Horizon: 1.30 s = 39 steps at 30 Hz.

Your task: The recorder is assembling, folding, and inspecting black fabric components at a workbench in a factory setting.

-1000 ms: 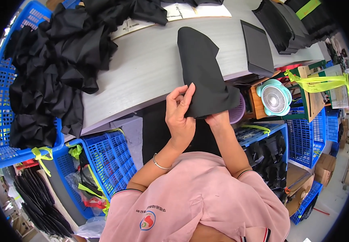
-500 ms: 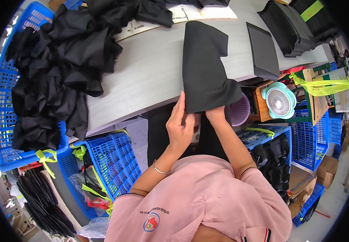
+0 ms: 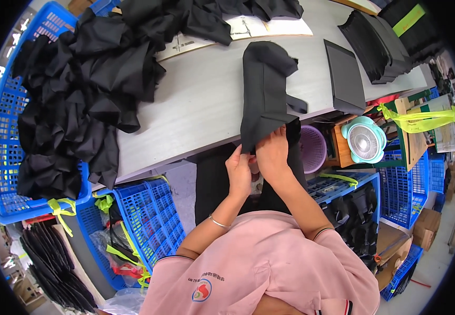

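Note:
A black cloth piece (image 3: pixel 264 94) with a seam down it lies lengthwise on the pale worktable (image 3: pixel 180 97), its near end hanging over the front edge. The far part curls over, and a narrow flap sticks out to the right. My left hand (image 3: pixel 239 170) pinches the lower left corner of this cloth between thumb and fingers. My right hand (image 3: pixel 272 157) is closed on the near end, with its fingertips tucked against the folded fabric. To the right lies a flat, folded black piece (image 3: pixel 344 76), apart from both hands.
Crumpled black cloth pieces (image 3: pixel 85 100) heap over a blue basket (image 3: pixel 4 147) at the left. Folded black pieces (image 3: pixel 377 47) are stacked far right. Beside my right arm are a purple basket (image 3: pixel 313 149) and a turquoise fan (image 3: pixel 364 139). Another blue crate (image 3: pixel 151 218) stands lower left.
The near end of the cloth has been turned, showing a seam and a side flap. My right hand has come from beneath it to its top, closer to my left hand.

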Motion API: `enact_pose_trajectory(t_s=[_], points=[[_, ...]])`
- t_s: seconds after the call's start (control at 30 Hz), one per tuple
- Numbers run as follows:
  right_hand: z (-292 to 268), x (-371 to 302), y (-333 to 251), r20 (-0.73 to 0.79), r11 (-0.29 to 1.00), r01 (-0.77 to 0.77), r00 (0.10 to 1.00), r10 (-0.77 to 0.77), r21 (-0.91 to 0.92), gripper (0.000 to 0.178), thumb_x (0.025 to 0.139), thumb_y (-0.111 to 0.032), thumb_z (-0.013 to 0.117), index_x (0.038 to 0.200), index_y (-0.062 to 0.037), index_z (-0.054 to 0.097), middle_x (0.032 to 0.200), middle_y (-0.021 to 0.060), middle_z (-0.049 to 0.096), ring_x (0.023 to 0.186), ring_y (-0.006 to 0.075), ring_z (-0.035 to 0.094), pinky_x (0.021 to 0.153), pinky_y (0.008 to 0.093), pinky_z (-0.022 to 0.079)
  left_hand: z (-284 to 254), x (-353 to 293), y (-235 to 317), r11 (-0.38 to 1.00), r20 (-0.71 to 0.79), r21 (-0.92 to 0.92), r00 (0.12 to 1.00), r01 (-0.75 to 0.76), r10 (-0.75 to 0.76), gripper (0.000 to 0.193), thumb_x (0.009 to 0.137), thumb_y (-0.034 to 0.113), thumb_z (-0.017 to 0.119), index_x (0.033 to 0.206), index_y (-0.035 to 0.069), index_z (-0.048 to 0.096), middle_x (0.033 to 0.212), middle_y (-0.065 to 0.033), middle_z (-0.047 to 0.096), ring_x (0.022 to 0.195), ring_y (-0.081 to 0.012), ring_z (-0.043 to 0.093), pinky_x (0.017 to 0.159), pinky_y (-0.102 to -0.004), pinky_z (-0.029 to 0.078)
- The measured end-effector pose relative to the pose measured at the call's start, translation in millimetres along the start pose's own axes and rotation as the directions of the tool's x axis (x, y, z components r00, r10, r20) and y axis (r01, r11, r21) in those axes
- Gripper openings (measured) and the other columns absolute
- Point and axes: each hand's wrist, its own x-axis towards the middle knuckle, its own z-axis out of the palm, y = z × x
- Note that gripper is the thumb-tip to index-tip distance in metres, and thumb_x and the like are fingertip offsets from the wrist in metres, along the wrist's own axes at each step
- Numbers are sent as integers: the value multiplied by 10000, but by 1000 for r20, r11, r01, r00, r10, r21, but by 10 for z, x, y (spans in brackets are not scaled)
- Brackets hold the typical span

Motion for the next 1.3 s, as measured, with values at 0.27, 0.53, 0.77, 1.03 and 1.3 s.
enact_pose_trajectory(t_s=[0.27, 0.53, 0.77, 1.03, 1.3], points=[[278, -267, -33, -141, 993, 121, 983, -119, 5, 460, 929, -228, 554, 1362, -74, 527, 1409, 142, 507, 1318, 314, 473, 1114, 461, 362, -37, 73, -211, 919, 3, -159, 931, 361, -365, 281, 958, 193, 607, 1180, 21, 627, 1031, -28, 663, 952, -119, 612, 816, -312, 515], [286, -99, 12, 180, 991, -112, 979, 97, 71, 281, 880, -207, 623, 1115, -68, 686, 1069, 150, 684, 983, 365, 655, 925, 451, 498, -268, 116, -508, 899, 406, 43, 814, 436, -414, 361, 967, 123, 548, 1305, -1, 556, 1281, -51, 577, 1154, -126, 531, 939, -276, 457], [-28, -76, -77, 203, 999, 46, 978, -42, -13, 318, 873, -277, 632, 1115, -76, 679, 1138, 183, 652, 1055, 370, 632, 920, 522, 484, -268, 119, -251, 892, 246, 115, 857, 438, -453, 130, 892, 85, 608, 842, 6, 698, 818, -14, 647, 689, -78, 525, 594, -276, 381], [-196, -276, -209, 442, 985, -170, 883, 160, -17, 367, 915, -387, 597, 1048, -54, 674, 957, 214, 669, 858, 396, 673, 743, 486, 549, -707, 148, 336, 902, 466, -222, 853, 371, -236, 478, 1018, 232, 503, 1430, -5, 454, 1327, -97, 589, 1215, -164, 557, 1031, -323, 430], [-968, -36, -758, 623, 712, -407, 780, -54, 572, 187, 928, -112, 614, 979, 59, 671, 952, 171, 686, 851, 245, 695, 729, 346, 564, -707, 329, 449, 899, 443, -205, 856, 387, -268, 385, 994, 271, 617, 1260, -5, 589, 1170, -56, 657, 1021, -113, 619, 912, -275, 496]])
